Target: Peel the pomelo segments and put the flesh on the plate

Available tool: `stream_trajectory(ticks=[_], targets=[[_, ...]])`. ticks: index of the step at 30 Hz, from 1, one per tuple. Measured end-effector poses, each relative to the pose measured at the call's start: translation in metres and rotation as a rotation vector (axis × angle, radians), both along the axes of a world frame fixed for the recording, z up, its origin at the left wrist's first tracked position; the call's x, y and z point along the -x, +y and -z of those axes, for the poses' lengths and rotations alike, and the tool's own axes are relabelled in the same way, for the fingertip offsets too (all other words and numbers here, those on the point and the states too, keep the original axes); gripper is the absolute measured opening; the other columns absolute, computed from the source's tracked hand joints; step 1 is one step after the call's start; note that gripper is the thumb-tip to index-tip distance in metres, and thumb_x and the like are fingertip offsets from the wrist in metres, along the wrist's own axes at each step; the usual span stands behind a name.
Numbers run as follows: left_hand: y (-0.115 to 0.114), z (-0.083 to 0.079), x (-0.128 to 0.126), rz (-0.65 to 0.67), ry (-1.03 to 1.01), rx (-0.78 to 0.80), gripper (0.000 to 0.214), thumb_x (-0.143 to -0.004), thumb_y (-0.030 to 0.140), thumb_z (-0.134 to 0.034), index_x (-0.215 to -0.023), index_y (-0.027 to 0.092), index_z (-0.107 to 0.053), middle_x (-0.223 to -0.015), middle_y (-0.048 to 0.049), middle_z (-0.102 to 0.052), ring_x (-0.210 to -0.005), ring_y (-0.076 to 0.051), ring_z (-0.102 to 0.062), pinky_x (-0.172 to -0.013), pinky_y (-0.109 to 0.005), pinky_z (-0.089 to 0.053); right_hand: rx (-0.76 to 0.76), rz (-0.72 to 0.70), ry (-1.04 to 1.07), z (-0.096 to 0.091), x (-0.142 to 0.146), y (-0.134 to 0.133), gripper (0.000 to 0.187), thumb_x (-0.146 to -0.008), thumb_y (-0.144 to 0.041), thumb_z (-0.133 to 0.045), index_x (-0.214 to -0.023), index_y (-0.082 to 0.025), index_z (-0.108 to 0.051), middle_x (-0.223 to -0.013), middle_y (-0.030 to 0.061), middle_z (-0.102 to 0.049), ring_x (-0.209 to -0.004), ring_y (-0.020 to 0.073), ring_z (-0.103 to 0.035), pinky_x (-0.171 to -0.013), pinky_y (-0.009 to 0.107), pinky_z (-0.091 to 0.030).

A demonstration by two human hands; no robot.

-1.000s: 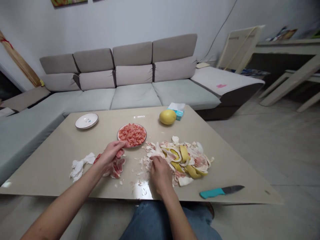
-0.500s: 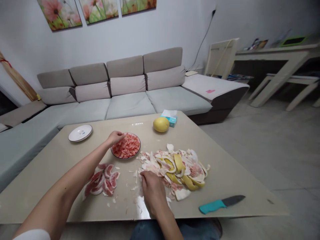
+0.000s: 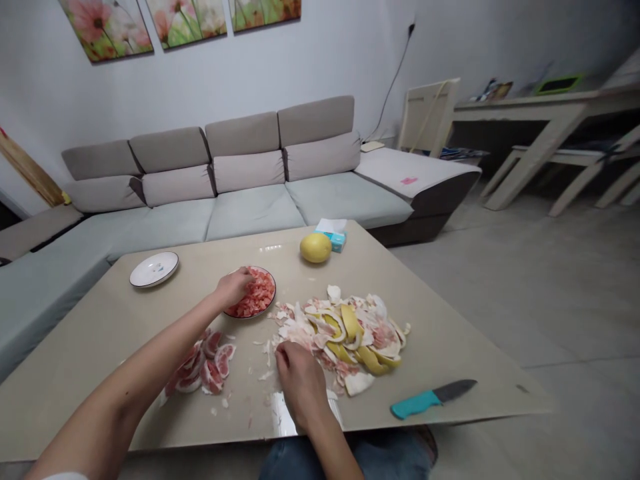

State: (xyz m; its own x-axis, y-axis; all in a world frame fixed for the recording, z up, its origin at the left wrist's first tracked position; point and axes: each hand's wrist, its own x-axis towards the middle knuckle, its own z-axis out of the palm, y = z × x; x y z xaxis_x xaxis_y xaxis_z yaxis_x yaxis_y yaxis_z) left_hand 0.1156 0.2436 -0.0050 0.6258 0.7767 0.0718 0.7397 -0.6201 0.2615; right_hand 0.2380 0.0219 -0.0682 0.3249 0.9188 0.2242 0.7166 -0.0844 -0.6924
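My left hand [image 3: 235, 287] reaches over a dark-rimmed plate [image 3: 274, 287] heaped with pieces of red pomelo flesh [image 3: 259, 298]. Its fingers are drawn together with the tips down at the flesh, and whatever they hold is hidden. Below that arm lie pomelo segments [image 3: 212, 375] with white membrane on them, partly covered by the forearm. My right hand [image 3: 299, 379] is low over the table at the left edge of a pile of yellow pomelo peel [image 3: 353, 325], white pith and membrane. Its fingers are curled closed; I cannot see anything between them.
A knife [image 3: 433, 399] with a turquoise handle lies near the front edge, blade pointing right. At the back are a whole pomelo [image 3: 315, 247], a tissue pack [image 3: 333, 233] and a white plate [image 3: 155, 269]. Beyond the table [image 3: 440, 333] stands a grey sofa [image 3: 253, 200].
My left hand has moved further over the plate, its fingertips lower into the pomelo flesh. My right hand stays beside the peel pile. The whole view has shifted slightly.
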Motion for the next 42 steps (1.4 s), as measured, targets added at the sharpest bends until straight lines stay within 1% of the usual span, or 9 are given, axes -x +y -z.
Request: stream_trajectory(ticks=[5, 8, 14, 18, 21, 24, 29, 35, 42], targets=[[0.007, 0.001, 0.002, 0.016, 0.000, -0.021, 0.029, -0.092, 0.030, -0.057, -0.118, 0.019, -0.059, -0.122, -0.0094, -0.061, -0.101, -0.023, -0.063, -0.084, -0.043, -0.054, -0.061, -0.011, 0.094, -0.003, -0.001, 0.002, 0.021, -0.086, -0.015, -0.049, -0.074, -0.019, -0.065, -0.075, 0.0054, -0.069, -0.072, 0.0188, -0.063, -0.066, 0.025, -0.039], [0.009, 0.003, 0.005, 0.029, -0.013, -0.040, 0.029, -0.092, 0.030, -0.057, -0.118, 0.018, -0.059, -0.121, -0.0096, -0.061, -0.101, -0.023, -0.063, -0.085, -0.044, -0.054, -0.117, -0.021, 0.183, -0.007, -0.006, 0.014, 0.019, -0.085, -0.017, -0.050, -0.077, -0.019, -0.067, -0.075, 0.0043, -0.070, -0.072, 0.0185, -0.063, -0.067, 0.025, -0.042], [0.005, 0.006, 0.021, 0.005, -0.057, -0.090, 0.027, -0.092, 0.031, -0.057, -0.115, 0.018, -0.061, -0.118, -0.0089, -0.063, -0.098, -0.022, -0.063, -0.084, -0.043, -0.054, -0.231, -0.064, 0.356, -0.019, -0.013, 0.083, 0.022, -0.085, -0.026, -0.050, -0.089, -0.019, -0.071, -0.084, 0.0040, -0.074, -0.072, 0.0176, -0.066, -0.069, 0.026, -0.049], [-0.003, 0.004, 0.026, -0.018, -0.076, -0.146, 0.025, -0.092, 0.031, -0.057, -0.113, 0.018, -0.061, -0.116, -0.0087, -0.064, -0.097, -0.021, -0.064, -0.083, -0.042, -0.054, -0.267, -0.081, 0.430, -0.023, -0.005, 0.131, 0.021, -0.080, -0.027, -0.054, -0.086, -0.019, -0.073, -0.088, 0.0038, -0.076, -0.074, 0.0176, -0.068, -0.074, 0.027, -0.052], [-0.011, 0.003, 0.025, 0.003, -0.086, -0.195, 0.022, -0.092, 0.030, -0.056, -0.109, 0.018, -0.063, -0.112, -0.0078, -0.065, -0.097, -0.021, -0.063, -0.084, -0.042, -0.053, -0.270, -0.064, 0.474, -0.022, 0.003, 0.150, 0.018, -0.077, -0.028, -0.058, -0.082, -0.020, -0.073, -0.084, 0.0037, -0.077, -0.071, 0.0185, -0.068, -0.072, 0.029, -0.053], [-0.017, 0.005, 0.023, 0.020, -0.093, -0.238, 0.017, -0.093, 0.027, -0.052, -0.102, 0.021, -0.065, -0.106, -0.0069, -0.066, -0.099, -0.021, -0.061, -0.083, -0.036, -0.050, -0.261, -0.049, 0.509, -0.020, 0.008, 0.156, 0.015, -0.074, -0.028, -0.062, -0.079, -0.020, -0.073, -0.078, 0.0030, -0.076, -0.068, 0.0192, -0.068, -0.069, 0.029, -0.054], [-0.021, 0.011, 0.022, 0.036, -0.106, -0.280, 0.020, -0.094, 0.023, -0.045, -0.098, 0.024, -0.065, -0.103, -0.0071, -0.067, -0.100, -0.021, -0.059, -0.078, -0.029, -0.046, -0.258, -0.015, 0.519, -0.019, 0.011, 0.156, 0.015, -0.075, -0.030, -0.061, -0.079, -0.019, -0.071, -0.077, 0.0035, -0.075, -0.066, 0.0194, -0.067, -0.067, 0.030, -0.053], [-0.022, 0.015, 0.025, 0.036, -0.149, -0.291, 0.020, -0.094, 0.023, -0.045, -0.096, 0.023, -0.065, -0.097, -0.0068, -0.068, -0.097, -0.021, -0.060, -0.078, -0.028, -0.045, -0.282, -0.019, 0.434, -0.017, 0.016, 0.158, 0.018, -0.079, -0.029, -0.054, -0.068, -0.021, -0.065, -0.065, 0.0016, -0.069, -0.061, 0.0189, -0.060, -0.065, 0.030, -0.048], [-0.020, 0.017, 0.032, 0.008, -0.204, -0.301, 0.019, -0.093, 0.029, -0.047, -0.099, 0.022, -0.064, -0.102, -0.0073, -0.068, -0.097, -0.022, -0.060, -0.082, -0.030, -0.045, -0.322, -0.020, 0.419, -0.015, 0.020, 0.156, 0.019, -0.081, -0.029, -0.050, -0.072, -0.019, -0.064, -0.068, 0.0032, -0.068, -0.061, 0.0185, -0.058, -0.065, 0.030, -0.047]])
